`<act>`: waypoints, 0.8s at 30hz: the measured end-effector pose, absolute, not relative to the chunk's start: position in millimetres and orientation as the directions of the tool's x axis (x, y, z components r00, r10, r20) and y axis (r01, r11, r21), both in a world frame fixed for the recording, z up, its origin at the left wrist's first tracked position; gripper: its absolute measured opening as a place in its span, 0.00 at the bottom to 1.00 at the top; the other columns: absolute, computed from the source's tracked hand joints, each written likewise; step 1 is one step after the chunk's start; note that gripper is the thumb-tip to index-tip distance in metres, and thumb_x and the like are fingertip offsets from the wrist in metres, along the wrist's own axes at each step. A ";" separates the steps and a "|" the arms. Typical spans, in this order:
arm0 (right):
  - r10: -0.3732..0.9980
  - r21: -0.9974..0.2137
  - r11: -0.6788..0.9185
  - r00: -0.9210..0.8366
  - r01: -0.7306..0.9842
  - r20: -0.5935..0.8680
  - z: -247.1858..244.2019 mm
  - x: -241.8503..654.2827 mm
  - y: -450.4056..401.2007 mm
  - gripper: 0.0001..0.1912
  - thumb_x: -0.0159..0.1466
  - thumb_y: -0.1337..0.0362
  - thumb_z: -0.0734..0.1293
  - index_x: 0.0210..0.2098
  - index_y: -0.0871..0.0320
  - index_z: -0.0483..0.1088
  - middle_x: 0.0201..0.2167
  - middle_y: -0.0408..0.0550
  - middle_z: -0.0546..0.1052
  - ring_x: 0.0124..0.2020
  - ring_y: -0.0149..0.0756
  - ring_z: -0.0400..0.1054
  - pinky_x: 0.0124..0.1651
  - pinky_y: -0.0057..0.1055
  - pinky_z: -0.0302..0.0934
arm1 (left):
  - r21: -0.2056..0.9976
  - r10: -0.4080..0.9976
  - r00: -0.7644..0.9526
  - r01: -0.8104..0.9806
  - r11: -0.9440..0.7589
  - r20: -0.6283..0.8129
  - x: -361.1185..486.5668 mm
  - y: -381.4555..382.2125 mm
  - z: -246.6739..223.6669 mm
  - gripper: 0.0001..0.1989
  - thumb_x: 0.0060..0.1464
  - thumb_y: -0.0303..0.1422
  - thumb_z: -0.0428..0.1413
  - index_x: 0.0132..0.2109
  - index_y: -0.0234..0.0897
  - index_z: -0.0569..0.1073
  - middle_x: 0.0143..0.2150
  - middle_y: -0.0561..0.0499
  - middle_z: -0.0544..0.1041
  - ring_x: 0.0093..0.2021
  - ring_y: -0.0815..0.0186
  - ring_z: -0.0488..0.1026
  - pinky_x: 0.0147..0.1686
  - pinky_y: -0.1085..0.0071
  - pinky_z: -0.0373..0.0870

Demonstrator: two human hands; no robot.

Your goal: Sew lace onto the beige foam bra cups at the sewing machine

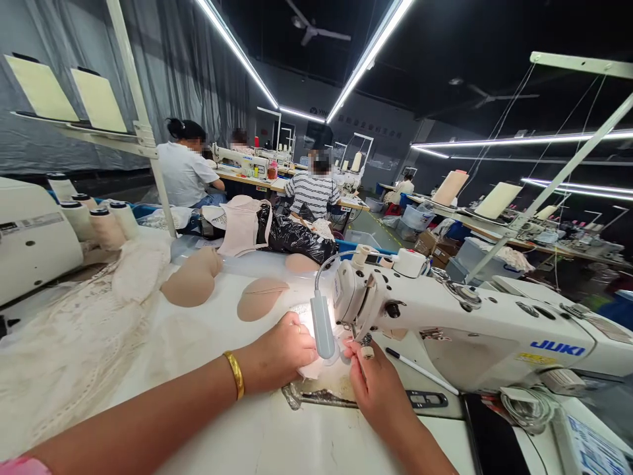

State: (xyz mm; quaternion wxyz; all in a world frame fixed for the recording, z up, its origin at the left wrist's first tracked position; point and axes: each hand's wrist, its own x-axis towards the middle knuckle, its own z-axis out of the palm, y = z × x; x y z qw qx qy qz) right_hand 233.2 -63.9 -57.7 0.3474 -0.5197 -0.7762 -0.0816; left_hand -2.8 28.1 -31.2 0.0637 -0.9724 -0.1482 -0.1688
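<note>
My left hand [291, 353], with a gold bangle at the wrist, presses closed fingers on a piece of white fabric [310, 373] under the sewing machine's head. Just right of the needle area, my right hand [378, 379] pinches the fabric's edge with thumb and forefinger. The white JUKI sewing machine [484, 310] stretches off to the right. A grey gooseneck lamp [322, 326] lights the work brightly and hides part of the fabric and the needle. Beige moulded cups [262, 299] lie behind my left hand.
Lace fabric [93, 330] is heaped on the left. A white pen [422, 371], a black phone-like slab [494, 435] and coiled cable [529, 406] lie at right. Thread cones [106, 227] stand far left. Black plastic bags [301, 237] sit behind the table; several people work beyond.
</note>
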 end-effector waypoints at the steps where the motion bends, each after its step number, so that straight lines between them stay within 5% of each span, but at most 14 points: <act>1: 0.764 -0.236 0.441 -0.224 0.866 0.605 -57.2 233.0 -64.7 0.16 0.69 0.75 0.55 0.51 0.54 0.66 0.37 0.49 0.76 0.36 0.42 0.74 0.35 0.37 0.72 | -0.082 0.262 0.900 0.308 -0.948 0.347 -3.0 27.6 -31.7 0.15 0.43 0.18 0.59 0.37 0.40 0.71 0.33 0.53 0.77 0.35 0.59 0.71 0.42 0.60 0.57; 8: 0.788 -0.210 0.542 -0.404 0.814 0.465 -52.2 231.1 -71.5 0.22 0.65 0.77 0.56 0.51 0.50 0.69 0.39 0.48 0.76 0.36 0.41 0.71 0.36 0.34 0.67 | -0.136 0.189 0.912 0.253 -0.958 0.363 -7.5 20.7 -28.5 0.09 0.50 0.20 0.57 0.33 0.39 0.67 0.31 0.52 0.74 0.31 0.62 0.68 0.42 0.58 0.58; 16: 0.818 -0.256 0.558 -0.469 0.790 0.333 -46.0 226.6 -77.1 0.14 0.64 0.78 0.57 0.33 0.54 0.67 0.34 0.44 0.69 0.34 0.38 0.65 0.36 0.32 0.61 | -0.217 0.081 0.938 0.161 -0.963 0.338 -8.1 4.0 -29.0 0.11 0.55 0.22 0.55 0.29 0.37 0.63 0.28 0.56 0.69 0.27 0.67 0.59 0.40 0.57 0.57; 24: 0.857 -0.275 0.490 -0.397 0.827 0.330 -60.6 228.4 -69.2 0.22 0.62 0.80 0.58 0.47 0.51 0.72 0.37 0.46 0.72 0.37 0.40 0.67 0.39 0.34 0.64 | -0.244 0.158 0.914 0.261 -0.934 0.373 -0.4 8.5 -35.8 0.13 0.55 0.20 0.56 0.27 0.36 0.63 0.27 0.55 0.68 0.27 0.67 0.59 0.39 0.58 0.55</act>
